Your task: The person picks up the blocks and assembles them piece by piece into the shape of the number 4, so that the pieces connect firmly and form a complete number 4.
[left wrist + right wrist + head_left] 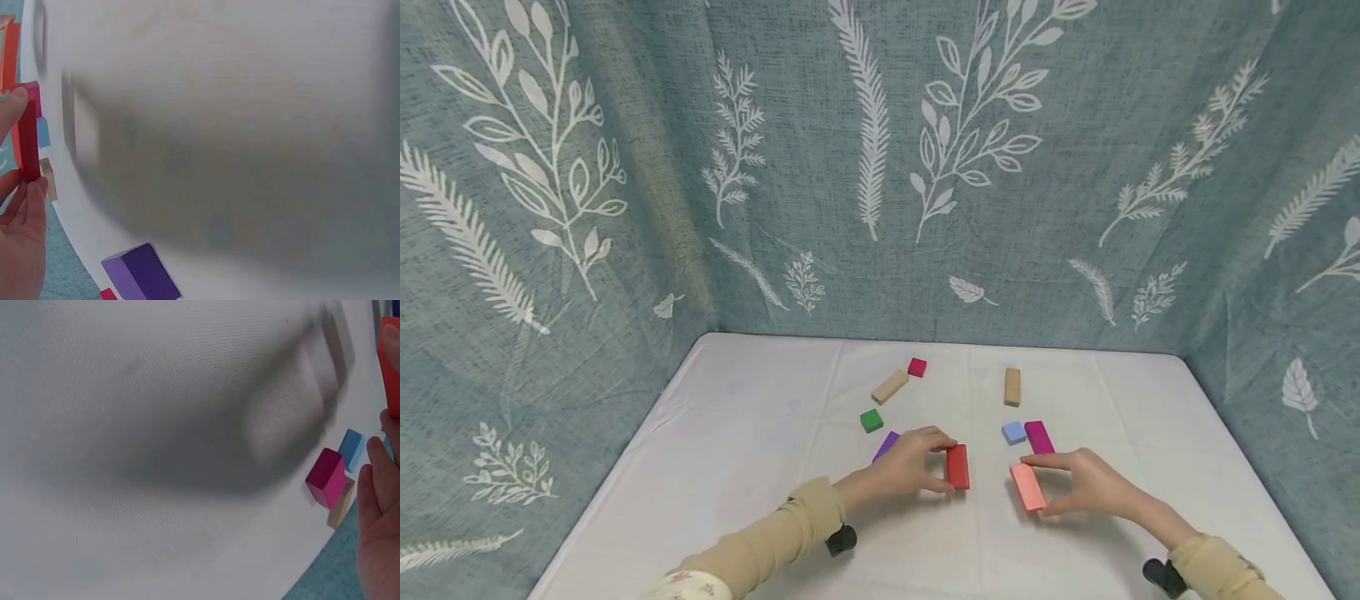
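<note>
My left hand (908, 463) pinches a red block (958, 467) by its two ends, between thumb and fingers. In the left wrist view that red block (26, 139) spans from thumb tip to fingertips, above the white tabletop. Facing it from the right, my right hand (1088, 483) pinches a coral-orange block (1028, 487) end to end in the same way. Only part of the orange block (390, 375) shows at the right wrist view's edge. A gap separates the two held blocks. A purple block (886, 445) lies behind my left hand, partly hidden by it.
Beyond my right hand lie a magenta block (1039, 437) and a light blue block (1013, 432). Farther back are a wooden block (1012, 387), another wooden block (891, 387), a small red block (917, 367) and a green block (871, 420). A patterned curtain (880, 283) borders the table.
</note>
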### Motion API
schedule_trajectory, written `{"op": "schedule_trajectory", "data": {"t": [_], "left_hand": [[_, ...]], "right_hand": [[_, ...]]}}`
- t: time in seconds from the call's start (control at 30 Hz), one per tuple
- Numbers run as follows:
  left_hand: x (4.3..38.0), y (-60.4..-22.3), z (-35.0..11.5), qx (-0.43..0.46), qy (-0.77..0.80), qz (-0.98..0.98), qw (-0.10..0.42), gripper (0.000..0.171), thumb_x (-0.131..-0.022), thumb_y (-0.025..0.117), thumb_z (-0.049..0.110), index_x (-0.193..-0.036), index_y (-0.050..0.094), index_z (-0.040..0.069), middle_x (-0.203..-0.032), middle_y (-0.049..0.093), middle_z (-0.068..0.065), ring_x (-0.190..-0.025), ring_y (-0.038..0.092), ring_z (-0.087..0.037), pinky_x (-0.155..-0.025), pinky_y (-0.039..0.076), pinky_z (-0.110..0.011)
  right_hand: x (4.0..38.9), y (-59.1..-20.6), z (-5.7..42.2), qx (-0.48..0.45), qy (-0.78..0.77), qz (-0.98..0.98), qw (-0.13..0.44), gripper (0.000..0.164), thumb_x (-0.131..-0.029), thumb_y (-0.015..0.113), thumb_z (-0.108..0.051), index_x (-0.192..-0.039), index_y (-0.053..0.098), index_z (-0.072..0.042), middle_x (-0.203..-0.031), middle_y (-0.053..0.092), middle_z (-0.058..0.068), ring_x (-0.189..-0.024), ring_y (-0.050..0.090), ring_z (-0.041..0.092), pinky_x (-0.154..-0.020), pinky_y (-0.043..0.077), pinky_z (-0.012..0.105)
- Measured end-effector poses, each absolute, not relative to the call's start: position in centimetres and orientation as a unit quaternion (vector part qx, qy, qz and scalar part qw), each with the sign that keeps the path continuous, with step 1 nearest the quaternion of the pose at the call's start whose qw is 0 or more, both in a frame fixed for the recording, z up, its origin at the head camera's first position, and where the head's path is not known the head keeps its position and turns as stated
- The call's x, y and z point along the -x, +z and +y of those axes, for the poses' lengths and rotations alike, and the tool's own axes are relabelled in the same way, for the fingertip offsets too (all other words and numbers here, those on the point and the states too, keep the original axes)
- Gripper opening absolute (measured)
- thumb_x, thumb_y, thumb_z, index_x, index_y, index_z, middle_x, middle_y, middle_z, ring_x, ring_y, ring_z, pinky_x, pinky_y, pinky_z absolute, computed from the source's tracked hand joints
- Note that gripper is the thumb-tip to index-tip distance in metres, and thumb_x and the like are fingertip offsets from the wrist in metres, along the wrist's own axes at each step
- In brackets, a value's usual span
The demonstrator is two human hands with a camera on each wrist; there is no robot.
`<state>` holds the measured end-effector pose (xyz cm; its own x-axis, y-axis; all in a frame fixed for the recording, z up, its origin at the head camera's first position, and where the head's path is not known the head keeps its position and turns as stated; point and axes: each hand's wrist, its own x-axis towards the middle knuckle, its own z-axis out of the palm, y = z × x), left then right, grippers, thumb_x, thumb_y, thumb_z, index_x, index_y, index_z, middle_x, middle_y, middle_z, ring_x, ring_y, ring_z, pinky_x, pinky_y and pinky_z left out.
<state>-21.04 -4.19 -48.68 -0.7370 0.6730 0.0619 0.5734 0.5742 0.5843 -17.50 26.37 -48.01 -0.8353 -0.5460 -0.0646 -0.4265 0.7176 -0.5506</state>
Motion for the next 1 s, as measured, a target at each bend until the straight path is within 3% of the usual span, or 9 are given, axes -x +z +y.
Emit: {"op": "schedule_trajectory", "data": {"t": [1.0], "left_hand": [[23.3,-50.2,-1.3,-0.347,0.271,0.891,0.114,0.059,-0.074,0.082,0.028,-0.124,0.061,0.007,-0.115,0.065,-0.001,-0.107,0.059,-0.011,-0.097,0.046,-0.022]], "right_hand": [[18.1,-48.6,25.5,0.263,-0.293,0.914,0.099,0.069,-0.068,0.083,-0.038,-0.126,0.061,-0.009,-0.122,0.065,0.013,-0.112,0.060,0.033,-0.086,0.053,0.046]]}}
